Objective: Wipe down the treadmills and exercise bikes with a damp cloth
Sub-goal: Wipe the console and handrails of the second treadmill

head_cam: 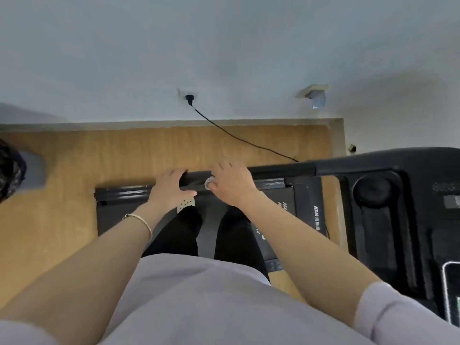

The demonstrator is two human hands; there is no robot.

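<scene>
I stand on a black treadmill (308, 220) and look straight down. Its black handrail (278, 170) runs across the middle of the view. My left hand (169, 189) grips the end of that rail, fingers over the top and thumb below. My right hand (230, 183) sits just to the right on the same rail, fingers curled round a small grey cloth (209, 183) that peeks out at the thumb and presses against the bar. Most of the cloth is hidden under the hand.
The treadmill console (388, 195) with a round knob fills the right side. A black power cord (239, 138) runs from a wall socket (189, 97) across the wooden floor (62, 195). A grey object (32, 170) lies at the left edge.
</scene>
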